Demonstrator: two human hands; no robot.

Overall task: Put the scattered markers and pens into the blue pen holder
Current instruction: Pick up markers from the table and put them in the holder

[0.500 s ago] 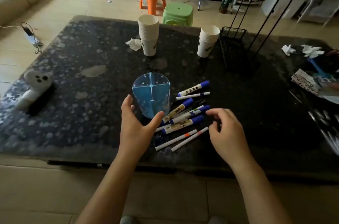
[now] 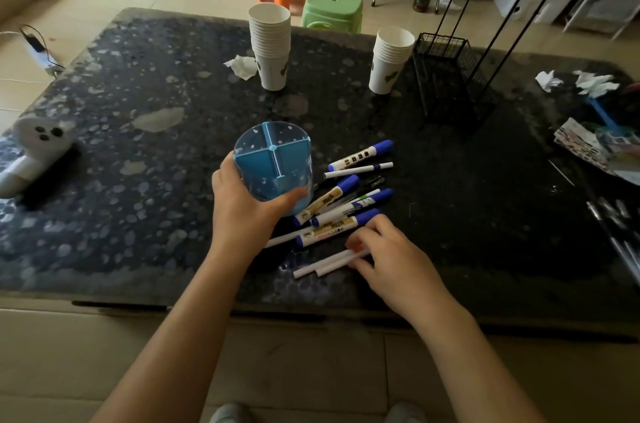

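Head view: left hand [image 2: 242, 211] now wrapped around blue pen holder [image 2: 273, 168], was open beside it half second ago; holder steadied, upright, all four compartments empty. Right hand [image 2: 391, 256] dropped from marker pile onto two thin white pens [image 2: 332, 261], fingers [image 2: 360, 242] curled over their right ends; pinch not confirmed, pens flat on table [image 2: 138, 152]. Means first pickup starting, nothing loaded yet. Blue-capped markers [image 2: 349, 204] lie just right of holder, pens nearer front edge than holder.
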